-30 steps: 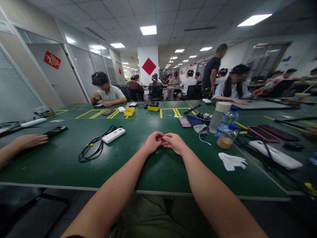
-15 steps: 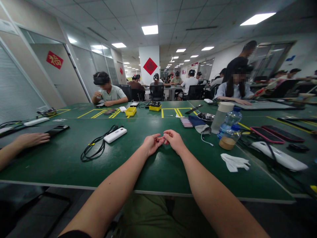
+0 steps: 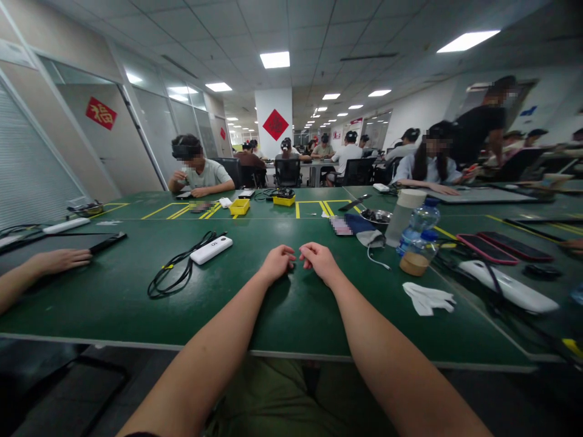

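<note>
Power bank [image 3: 211, 249] left of left hand [image 3: 277, 264]

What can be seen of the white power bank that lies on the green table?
The power bank is a white oblong slab with rounded ends, seemingly glossy plastic, with a small dark marking on top. It lies flat and slantwise on the green table, left of the person's left hand and apart from it. A black cable lies looped beside it; whether it is plugged in cannot be told.

Green table [image 3: 113, 291], yellow lines; white power bank [image 3: 211, 249]; yellow tray [image 3: 238, 206].
</note>
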Tool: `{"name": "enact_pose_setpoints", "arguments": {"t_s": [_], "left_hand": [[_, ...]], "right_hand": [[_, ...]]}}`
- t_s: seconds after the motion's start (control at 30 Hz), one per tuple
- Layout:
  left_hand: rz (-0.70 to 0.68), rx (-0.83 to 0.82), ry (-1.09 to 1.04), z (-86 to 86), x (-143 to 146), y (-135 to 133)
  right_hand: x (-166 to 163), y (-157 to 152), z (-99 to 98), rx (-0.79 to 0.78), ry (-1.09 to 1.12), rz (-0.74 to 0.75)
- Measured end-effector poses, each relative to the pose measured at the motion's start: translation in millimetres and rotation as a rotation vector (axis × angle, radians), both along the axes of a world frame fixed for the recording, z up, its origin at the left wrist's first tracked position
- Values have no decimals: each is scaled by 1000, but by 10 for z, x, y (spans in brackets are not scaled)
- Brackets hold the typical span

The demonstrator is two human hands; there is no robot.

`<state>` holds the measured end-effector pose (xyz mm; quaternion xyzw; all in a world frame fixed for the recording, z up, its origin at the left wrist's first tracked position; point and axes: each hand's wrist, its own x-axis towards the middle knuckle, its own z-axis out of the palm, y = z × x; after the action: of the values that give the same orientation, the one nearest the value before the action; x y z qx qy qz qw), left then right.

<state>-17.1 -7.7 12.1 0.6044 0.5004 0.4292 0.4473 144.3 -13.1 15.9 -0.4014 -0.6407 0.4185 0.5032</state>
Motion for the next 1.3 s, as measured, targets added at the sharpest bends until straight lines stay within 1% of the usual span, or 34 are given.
{"name": "enact_pose_setpoints", "arguments": {"t_s": [0.07,0.13,0.2,0.3,0.4,0.47,0.53,0.6,0.7,0.77,0.87,0.97,1.07,1.13,1.2,1.3], "left_hand": [[1,167,302,-32,11,0],[-23,282,497,-43,12,-6],[-49,333,606,-35,0,-12],[-61,362,709,-3,-36,-9],[-106,352,728,32,-86,0],[-127,322,651,51,-132,4],[-103,285,546,68,-191,8],[-43,247,462,84,-256,18],[21,224,433,95,-307,39],[-3,265,473,79,-266,47],[-62,378,594,15,-83,47],[-16,434,717,-61,137,66],[-16,471,773,-98,259,129],[-30,478,826,-95,265,180],[-14,469,886,-78,208,218],[21,475,971,-46,-18,227]], "right_hand": [[5,-13,12,-10,-3,5],[10,-13,11,-22,-9,15],[14,-3,1,-33,-20,28],[17,14,-15,-44,-33,44],[20,21,-21,-51,-41,42],[20,17,-20,-53,-40,39],[16,8,-16,-56,-38,37],[11,-3,-10,-64,-46,31],[6,-11,-9,-73,-68,26],[12,2,-17,-66,-83,25],[39,48,-43,-43,-103,-26],[74,99,-71,-33,-103,-119],[95,126,-94,-41,-83,-153],[99,127,-104,-43,-83,-156],[100,121,-108,-46,-96,-149],[100,112,-106,-65,-109,-134]]}}
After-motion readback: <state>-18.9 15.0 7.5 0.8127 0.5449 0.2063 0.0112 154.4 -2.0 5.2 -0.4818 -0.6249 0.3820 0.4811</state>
